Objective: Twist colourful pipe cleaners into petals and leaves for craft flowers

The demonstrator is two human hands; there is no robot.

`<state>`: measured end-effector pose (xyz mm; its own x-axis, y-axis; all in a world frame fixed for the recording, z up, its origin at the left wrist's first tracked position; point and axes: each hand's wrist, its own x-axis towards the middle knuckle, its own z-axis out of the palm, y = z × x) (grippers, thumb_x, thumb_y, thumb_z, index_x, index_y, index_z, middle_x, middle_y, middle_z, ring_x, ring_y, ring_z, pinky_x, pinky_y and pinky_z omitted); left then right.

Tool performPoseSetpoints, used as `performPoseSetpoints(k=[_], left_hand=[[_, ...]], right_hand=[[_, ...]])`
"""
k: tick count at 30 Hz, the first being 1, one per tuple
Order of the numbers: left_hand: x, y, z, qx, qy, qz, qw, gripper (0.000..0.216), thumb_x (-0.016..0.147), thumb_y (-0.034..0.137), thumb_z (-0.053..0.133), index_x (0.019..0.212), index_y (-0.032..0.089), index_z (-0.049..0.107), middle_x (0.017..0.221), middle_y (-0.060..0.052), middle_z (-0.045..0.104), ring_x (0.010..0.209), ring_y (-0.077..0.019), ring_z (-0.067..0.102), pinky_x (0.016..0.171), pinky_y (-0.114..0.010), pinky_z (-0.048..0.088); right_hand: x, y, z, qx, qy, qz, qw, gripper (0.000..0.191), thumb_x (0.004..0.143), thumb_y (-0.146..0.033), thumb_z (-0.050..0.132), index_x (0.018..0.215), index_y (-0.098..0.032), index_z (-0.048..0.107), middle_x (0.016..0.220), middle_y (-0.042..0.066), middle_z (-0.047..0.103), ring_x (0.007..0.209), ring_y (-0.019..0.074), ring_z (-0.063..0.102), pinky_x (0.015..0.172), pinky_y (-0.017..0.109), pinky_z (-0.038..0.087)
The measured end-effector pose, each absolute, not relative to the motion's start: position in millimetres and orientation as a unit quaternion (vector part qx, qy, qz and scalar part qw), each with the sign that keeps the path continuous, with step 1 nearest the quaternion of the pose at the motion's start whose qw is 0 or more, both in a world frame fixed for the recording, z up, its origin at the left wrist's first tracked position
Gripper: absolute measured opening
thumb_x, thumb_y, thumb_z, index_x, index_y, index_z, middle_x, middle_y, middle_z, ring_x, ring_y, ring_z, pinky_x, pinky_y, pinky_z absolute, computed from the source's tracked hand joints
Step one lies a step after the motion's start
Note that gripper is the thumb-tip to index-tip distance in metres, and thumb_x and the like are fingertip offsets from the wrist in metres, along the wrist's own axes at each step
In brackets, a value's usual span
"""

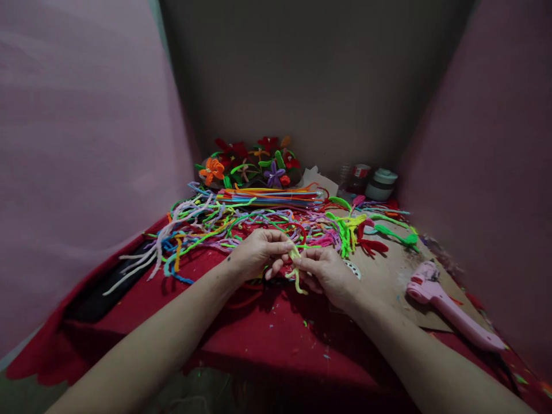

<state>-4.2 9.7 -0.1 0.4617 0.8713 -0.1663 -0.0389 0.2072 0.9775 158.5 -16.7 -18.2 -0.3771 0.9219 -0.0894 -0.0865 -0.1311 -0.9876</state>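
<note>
A pale yellow pipe cleaner (296, 282) is held between my two hands above the front of the red-covered table, its loose end hanging down in a curl. My left hand (261, 253) pinches its upper part between thumb and forefinger. From the other side, my right hand (325, 270) grips the same piece slightly lower, fingers curled. Its upper part looks bent or folded, though my fingertips partly hide it. Just beyond my hands lies a tangled heap of coloured pipe cleaners (241, 221). A white disc with holes (352, 269) shows partly behind my right hand.
A pink glue gun (452, 313) lies on a brown board (388, 282) at the right. Pipe-cleaner flowers (274, 173) stand at the back, behind a bundle of straight stems (271, 198). A lidded container (382, 184) is back right. A black flat item (107, 287) lies left.
</note>
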Motion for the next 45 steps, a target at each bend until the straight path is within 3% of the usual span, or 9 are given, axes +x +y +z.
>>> performPoseSetpoints(k=[6,12,18,21,26,32,39,45], left_hand=[[3.1,4.7,1.3,0.55,0.437,0.383,0.6,0.019,0.069,0.029,0.064,0.07,0.013,0.055,0.052,0.003,0.057,0.031,-0.0049,0.045,0.027,-0.014,0.032],[4.2,1.6,6.9,0.568,0.478,0.343,0.576,0.016,0.069,0.024,0.062,0.063,0.013,0.052,0.047,0.004,0.053,0.029,-0.0041,0.042,0.026,-0.013,0.027],[-0.2,8.6,-0.6,0.542,0.399,0.379,0.635,0.022,0.07,0.033,0.063,0.075,0.013,0.054,0.056,0.003,0.055,0.03,-0.0029,0.041,0.028,-0.015,0.033],[-2.7,11.4,-1.9,0.521,0.395,0.392,0.647,0.028,0.071,0.038,0.063,0.071,0.012,0.053,0.054,0.004,0.052,0.029,-0.0021,0.038,0.027,-0.015,0.031],[-1.4,6.7,3.5,0.532,0.42,0.374,0.633,0.022,0.07,0.032,0.064,0.068,0.014,0.053,0.053,0.004,0.054,0.029,-0.0025,0.039,0.027,-0.014,0.029],[6.3,0.8,6.7,0.613,0.487,0.381,0.492,0.019,0.074,0.031,0.058,0.067,0.015,0.051,0.037,0.008,0.044,0.028,-0.0041,0.037,0.029,-0.014,0.026],[1.8,4.8,-0.4,0.576,0.435,0.325,0.612,0.023,0.071,0.036,0.062,0.068,0.014,0.056,0.043,0.007,0.045,0.028,-0.0026,0.032,0.029,-0.015,0.019],[9.0,-1.8,2.0,0.59,0.485,0.326,0.557,0.021,0.07,0.031,0.062,0.06,0.014,0.052,0.037,0.006,0.045,0.026,-0.0035,0.034,0.028,-0.015,0.02]], right_hand=[[158.7,-16.9,-17.8,-0.425,-0.561,0.596,0.387,0.029,0.069,-0.036,0.061,0.053,-0.016,0.047,0.039,-0.006,0.042,0.032,0.0035,0.03,0.033,0.019,0.02],[155.9,-18.4,-24.7,-0.456,-0.628,0.494,0.392,0.029,0.072,-0.035,0.058,0.052,-0.017,0.047,0.045,-0.005,0.044,0.04,0.0065,0.039,0.039,0.02,0.029],[156.3,-19.6,-14.0,-0.452,-0.535,0.59,0.401,0.025,0.065,-0.035,0.062,0.054,-0.016,0.05,0.041,-0.006,0.045,0.033,0.0041,0.031,0.034,0.019,0.022],[156.5,-20.5,-10.2,-0.45,-0.513,0.606,0.41,0.024,0.064,-0.034,0.063,0.054,-0.016,0.05,0.039,-0.005,0.045,0.031,0.0034,0.029,0.033,0.019,0.018],[154.3,-20.8,-13.0,-0.453,-0.522,0.596,0.409,0.024,0.063,-0.032,0.064,0.051,-0.016,0.05,0.039,-0.005,0.045,0.033,0.0035,0.03,0.034,0.019,0.021],[154.7,-20.1,-15.4,-0.453,-0.526,0.596,0.403,0.026,0.061,-0.032,0.065,0.048,-0.017,0.048,0.037,-0.006,0.042,0.032,0.0042,0.031,0.034,0.02,0.023],[154.6,-19.6,-18.3,-0.445,-0.541,0.576,0.421,0.028,0.064,-0.034,0.063,0.048,-0.017,0.046,0.039,-0.006,0.042,0.034,0.0048,0.033,0.036,0.02,0.026],[153.8,-20.5,-18.6,-0.463,-0.54,0.571,0.41,0.027,0.062,-0.03,0.064,0.046,-0.016,0.047,0.036,-0.006,0.04,0.032,0.0041,0.031,0.034,0.019,0.023]])
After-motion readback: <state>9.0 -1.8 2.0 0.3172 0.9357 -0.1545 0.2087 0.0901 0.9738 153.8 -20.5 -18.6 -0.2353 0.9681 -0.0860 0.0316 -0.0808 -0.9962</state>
